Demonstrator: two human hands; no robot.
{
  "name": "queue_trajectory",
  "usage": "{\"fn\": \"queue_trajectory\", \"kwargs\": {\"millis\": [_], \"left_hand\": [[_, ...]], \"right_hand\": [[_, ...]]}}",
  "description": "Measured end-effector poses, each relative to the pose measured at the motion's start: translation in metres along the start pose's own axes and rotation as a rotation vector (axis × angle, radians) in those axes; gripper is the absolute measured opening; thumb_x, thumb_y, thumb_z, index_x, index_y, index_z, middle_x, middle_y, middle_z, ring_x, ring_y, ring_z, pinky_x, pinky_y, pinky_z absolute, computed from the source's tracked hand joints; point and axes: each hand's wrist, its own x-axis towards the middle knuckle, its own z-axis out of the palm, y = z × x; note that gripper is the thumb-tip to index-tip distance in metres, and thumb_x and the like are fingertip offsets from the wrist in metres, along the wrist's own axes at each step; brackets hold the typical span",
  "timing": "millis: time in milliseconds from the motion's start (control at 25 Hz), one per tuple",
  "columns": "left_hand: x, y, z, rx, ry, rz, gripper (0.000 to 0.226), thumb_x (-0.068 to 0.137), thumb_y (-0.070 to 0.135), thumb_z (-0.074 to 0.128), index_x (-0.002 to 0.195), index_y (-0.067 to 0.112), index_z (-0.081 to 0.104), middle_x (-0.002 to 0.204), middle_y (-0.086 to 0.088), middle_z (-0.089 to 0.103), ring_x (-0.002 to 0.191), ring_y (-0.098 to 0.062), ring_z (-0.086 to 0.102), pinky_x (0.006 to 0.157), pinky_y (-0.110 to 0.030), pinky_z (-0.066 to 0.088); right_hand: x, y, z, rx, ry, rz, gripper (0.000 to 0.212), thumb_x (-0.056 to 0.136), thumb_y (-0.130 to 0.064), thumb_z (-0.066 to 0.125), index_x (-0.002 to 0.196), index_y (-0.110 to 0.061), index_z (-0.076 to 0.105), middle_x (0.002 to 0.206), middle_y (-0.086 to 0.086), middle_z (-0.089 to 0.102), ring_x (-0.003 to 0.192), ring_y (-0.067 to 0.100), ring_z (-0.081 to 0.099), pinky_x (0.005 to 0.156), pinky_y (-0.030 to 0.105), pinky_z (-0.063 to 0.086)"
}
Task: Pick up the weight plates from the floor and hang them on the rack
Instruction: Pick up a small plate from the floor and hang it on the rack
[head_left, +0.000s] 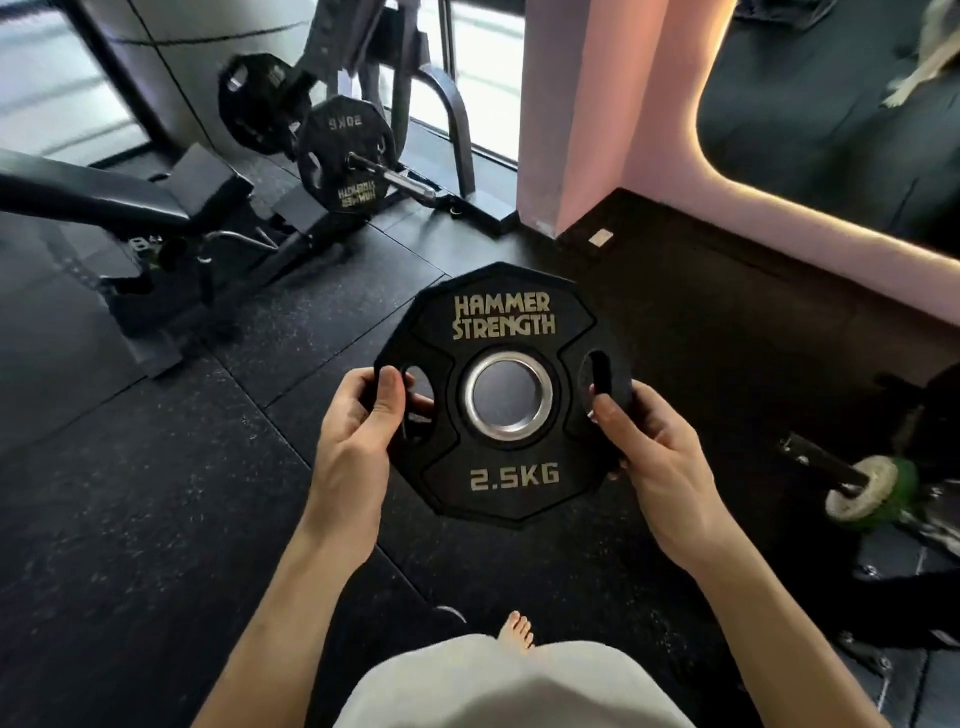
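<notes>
A black 2.5 kg weight plate (503, 441) with gold lettering and a steel centre ring is held flat-faced towards me above the floor. My left hand (358, 426) grips its left edge, thumb over the rim beside the left slot. My right hand (644, 447) grips its right edge, thumb by the right slot. At the far left stands a rack (447, 124) whose steel peg (395, 179) carries a larger black plate (345, 156), with another plate (254, 101) behind it.
A black bench (104, 200) stands at the left. A pink wall (582, 104) with a lit mirror edge runs along the right. A bar end with a green and white disc (867, 491) lies at the right. Dark rubber floor (156, 493) lies below, my bare foot (515, 631) near the bottom.
</notes>
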Motion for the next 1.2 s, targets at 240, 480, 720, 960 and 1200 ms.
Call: {"fn": "queue_trajectory", "kwargs": {"millis": [240, 480, 720, 960, 1200], "left_hand": [[0.168, 0.010, 0.040, -0.036, -0.107, 0.028, 0.034, 0.095, 0.043, 0.051, 0.098, 0.010, 0.059, 0.078, 0.003, 0.067, 0.073, -0.010, 0.063, 0.069, -0.027, 0.049], [0.356, 0.029, 0.083, -0.059, -0.265, 0.016, 0.034, 0.095, 0.042, 0.051, 0.097, 0.009, 0.058, 0.079, 0.002, 0.065, 0.075, -0.011, 0.061, 0.071, -0.026, 0.049], [0.527, 0.058, 0.153, -0.008, -0.407, -0.007, 0.028, 0.091, 0.041, 0.049, 0.091, 0.014, 0.059, 0.075, 0.007, 0.067, 0.073, -0.008, 0.062, 0.070, -0.022, 0.050], [0.673, 0.057, 0.248, -0.015, -0.479, -0.012, 0.026, 0.094, 0.042, 0.056, 0.087, 0.018, 0.061, 0.082, 0.001, 0.065, 0.083, -0.015, 0.059, 0.082, -0.032, 0.047], [0.797, 0.070, 0.362, -0.036, -0.524, -0.032, 0.022, 0.099, 0.030, 0.050, 0.084, 0.018, 0.060, 0.082, 0.010, 0.068, 0.092, -0.009, 0.061, 0.090, -0.028, 0.045]], "right_hand": [[0.151, -0.017, -0.007, -0.033, 0.092, -0.030, 0.028, 0.085, -0.037, 0.064, 0.108, -0.022, 0.070, 0.101, 0.001, 0.074, 0.101, 0.019, 0.069, 0.089, 0.040, 0.054], [0.309, -0.039, -0.009, -0.025, 0.247, -0.022, 0.028, 0.084, -0.038, 0.063, 0.108, -0.025, 0.069, 0.097, -0.004, 0.074, 0.096, 0.017, 0.070, 0.072, 0.025, 0.054], [0.453, -0.070, -0.026, 0.007, 0.445, -0.029, 0.058, 0.062, -0.066, 0.077, 0.107, -0.029, 0.070, 0.107, 0.000, 0.073, 0.109, 0.029, 0.067, 0.091, 0.052, 0.051], [0.593, -0.091, -0.088, -0.020, 0.536, -0.063, 0.078, 0.059, -0.072, 0.075, 0.121, -0.026, 0.064, 0.116, -0.001, 0.072, 0.112, 0.022, 0.066, 0.099, 0.056, 0.049], [0.719, -0.131, -0.161, 0.006, 0.607, -0.073, 0.083, 0.052, -0.073, 0.076, 0.118, -0.024, 0.065, 0.112, -0.002, 0.073, 0.107, 0.018, 0.069, 0.097, 0.047, 0.052]]}}
